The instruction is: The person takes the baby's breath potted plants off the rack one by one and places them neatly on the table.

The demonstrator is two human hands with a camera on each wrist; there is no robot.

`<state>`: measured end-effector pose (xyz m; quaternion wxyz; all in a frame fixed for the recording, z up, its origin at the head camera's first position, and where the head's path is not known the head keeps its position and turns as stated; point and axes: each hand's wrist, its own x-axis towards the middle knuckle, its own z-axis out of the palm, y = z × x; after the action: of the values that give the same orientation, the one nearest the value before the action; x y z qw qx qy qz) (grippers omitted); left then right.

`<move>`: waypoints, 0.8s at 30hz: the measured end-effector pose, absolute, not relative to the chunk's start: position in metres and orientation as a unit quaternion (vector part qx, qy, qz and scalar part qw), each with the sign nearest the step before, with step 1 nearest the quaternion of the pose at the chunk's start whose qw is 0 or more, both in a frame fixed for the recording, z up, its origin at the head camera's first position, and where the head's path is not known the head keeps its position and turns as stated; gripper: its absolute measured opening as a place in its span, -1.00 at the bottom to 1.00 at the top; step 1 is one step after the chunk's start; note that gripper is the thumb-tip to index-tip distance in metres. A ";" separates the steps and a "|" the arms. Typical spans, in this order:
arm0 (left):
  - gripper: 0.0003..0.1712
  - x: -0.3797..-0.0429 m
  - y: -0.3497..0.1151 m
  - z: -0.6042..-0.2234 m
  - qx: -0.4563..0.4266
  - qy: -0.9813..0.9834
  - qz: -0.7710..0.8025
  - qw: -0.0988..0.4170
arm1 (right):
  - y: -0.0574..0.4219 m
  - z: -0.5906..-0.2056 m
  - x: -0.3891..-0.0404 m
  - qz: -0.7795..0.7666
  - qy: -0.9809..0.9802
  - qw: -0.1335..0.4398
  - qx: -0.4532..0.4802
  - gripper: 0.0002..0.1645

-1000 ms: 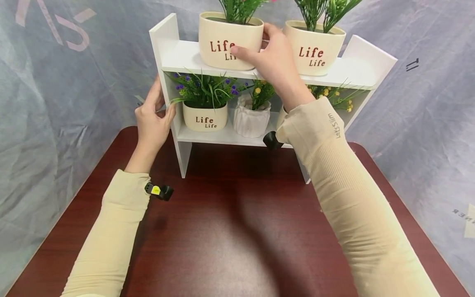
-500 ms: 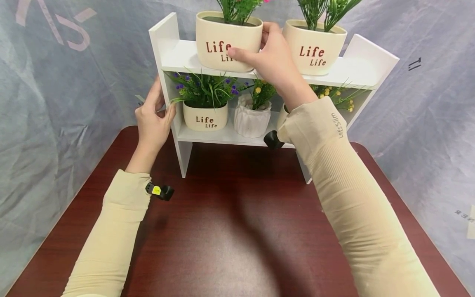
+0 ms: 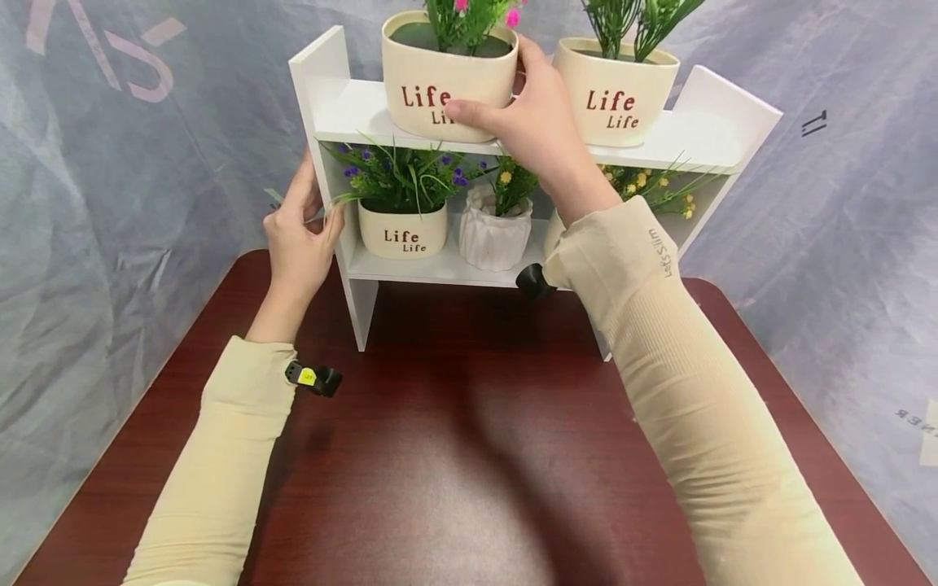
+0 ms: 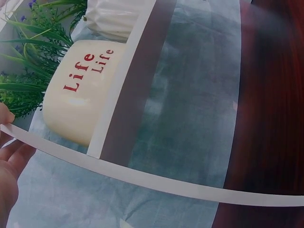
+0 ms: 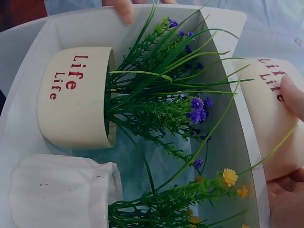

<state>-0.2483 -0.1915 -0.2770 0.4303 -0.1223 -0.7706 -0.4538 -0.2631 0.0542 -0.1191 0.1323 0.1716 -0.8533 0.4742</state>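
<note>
On the upper board of a white two-tier shelf [image 3: 370,122], my right hand [image 3: 538,122] grips a cream oval flowerpot [image 3: 410,69]. The thumb lies across its printed "Life" front, while the other fingers go behind its right side and are partly hidden. Green stems with pink flowers [image 3: 469,20] rise from this pot, which leans a little toward me. My left hand [image 3: 300,236] holds the shelf's left side panel [image 4: 156,183], thumb on the inner face and fingers outside. Beside my right hand stands a second cream "Life" pot [image 3: 619,102] with green leaves.
The lower tier bears a cream pot with purple flowers [image 5: 76,99], a white pleated pot [image 3: 494,232] with yellow flowers, and another yellow-flowered plant [image 3: 655,183] mostly behind my right arm. The shelf stands on a dark red table [image 3: 410,456], with grey cloth [image 3: 132,163] behind.
My right hand has shifted the gripped flowerpot slightly left and tipped it toward me; more of its soil and the pink flowers show. My left hand keeps its hold on the panel.
</note>
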 end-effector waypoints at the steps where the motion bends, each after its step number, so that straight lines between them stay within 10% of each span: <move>1: -0.33 -0.249 -0.191 -0.277 -0.122 -0.771 -0.453 0.430 | 0.054 -0.120 -0.263 0.476 -0.851 0.135 0.175 0.06; 24: -0.35 -0.250 -0.189 -0.278 -0.128 -0.762 -0.463 0.435 | 0.054 -0.128 -0.244 0.585 -0.761 0.187 0.207 0.15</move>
<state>-0.2495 -0.1886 -0.2778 0.4346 -0.1282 -0.7616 -0.4633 -0.2443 0.0544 -0.1278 0.1873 0.2068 -0.7612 0.5854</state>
